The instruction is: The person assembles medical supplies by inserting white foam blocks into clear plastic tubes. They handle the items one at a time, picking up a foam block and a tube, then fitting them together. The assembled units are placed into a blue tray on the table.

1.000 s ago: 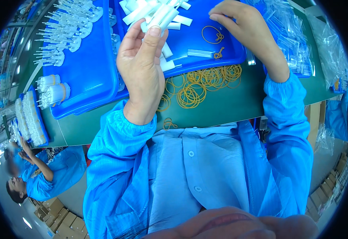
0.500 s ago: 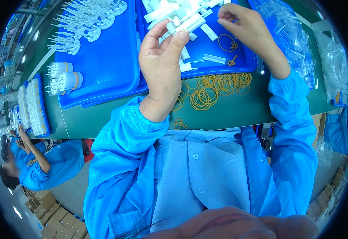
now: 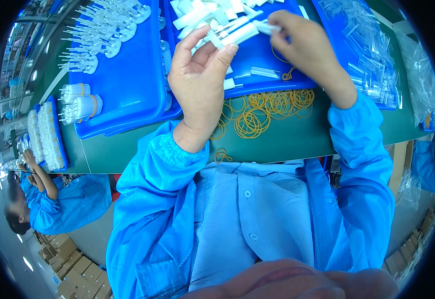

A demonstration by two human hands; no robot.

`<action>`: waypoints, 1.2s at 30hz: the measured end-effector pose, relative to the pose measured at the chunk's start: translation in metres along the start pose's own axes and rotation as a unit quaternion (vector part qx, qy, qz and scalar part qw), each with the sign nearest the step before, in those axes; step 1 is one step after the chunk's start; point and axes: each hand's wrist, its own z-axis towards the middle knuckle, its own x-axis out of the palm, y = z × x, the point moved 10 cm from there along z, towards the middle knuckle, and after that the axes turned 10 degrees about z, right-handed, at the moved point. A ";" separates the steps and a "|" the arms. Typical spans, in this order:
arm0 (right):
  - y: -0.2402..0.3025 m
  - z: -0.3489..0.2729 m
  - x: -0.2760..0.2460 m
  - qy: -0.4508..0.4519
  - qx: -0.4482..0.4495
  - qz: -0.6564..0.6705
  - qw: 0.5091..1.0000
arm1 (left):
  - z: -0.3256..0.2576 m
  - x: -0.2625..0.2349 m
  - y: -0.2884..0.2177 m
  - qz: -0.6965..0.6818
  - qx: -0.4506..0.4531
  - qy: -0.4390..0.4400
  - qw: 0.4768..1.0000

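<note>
Green matting covers the bench, and it sits lower and nearer in view than a second ago, so more of its far side shows. On it, far left, lies a blue tray, which has slid down and rightwards in the picture since then; rows of clear syringes rest on its far part and two banded bundles on its left edge. A second blue tray lies just right of it under the hands, heaped at its far end with white tubes. At far right a third tray holds clear sleeves. A loose heap of yellow rubber bands lies on the bench just near of the middle tray, in the same place as before.

The left hand is raised, palm towards the camera, its fingers curled round a small bunch of white tubes, thumb pressed on their near side. A second ago this hand stood further left with the bunch upright; now the bunch tilts to the right. The right hand, earlier resting on the tray beside a band, has come across and pinches the right end of the bunch.

A co-worker in blue sits at near left.
</note>
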 end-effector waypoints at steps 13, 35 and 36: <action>0.003 -0.015 -0.077 -0.111 0.161 0.330 0.924 | -0.015 0.018 -0.031 0.181 0.205 0.058 0.960; -0.002 -0.028 -0.025 0.032 0.176 0.425 0.887 | -0.015 0.026 -0.027 0.194 0.168 0.092 0.962; 0.000 -0.027 -0.022 0.034 0.172 0.425 0.888 | -0.015 0.026 -0.027 0.195 0.164 0.094 0.962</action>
